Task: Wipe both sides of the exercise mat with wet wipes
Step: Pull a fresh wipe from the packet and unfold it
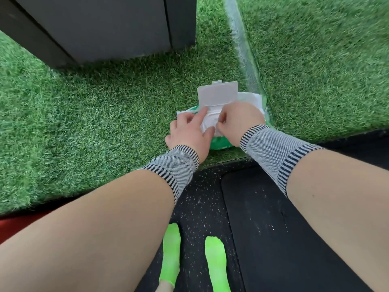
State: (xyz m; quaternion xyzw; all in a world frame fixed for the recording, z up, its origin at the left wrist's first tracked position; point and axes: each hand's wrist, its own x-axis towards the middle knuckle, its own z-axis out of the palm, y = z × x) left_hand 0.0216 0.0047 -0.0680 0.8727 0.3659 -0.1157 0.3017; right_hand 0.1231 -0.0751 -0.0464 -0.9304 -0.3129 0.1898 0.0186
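Note:
A green and white pack of wet wipes [223, 142] lies on the artificial grass, its clear plastic lid [217, 93] flipped up. My left hand [189, 133] rests on the pack, its fingers and thumb holding the white top steady. My right hand [237, 118] has curled fingers pinching at the opening, where a bit of white wipe [208, 123] shows. The black exercise mat [273, 228] lies on the dark speckled floor at lower right, partly under my right forearm.
A dark grey cabinet [101, 28] stands on the grass [84, 123] at the back left. A pale seam strip [242, 45] runs through the grass at the right. My feet in bright green socks [171, 256] stand on the speckled floor beside the mat.

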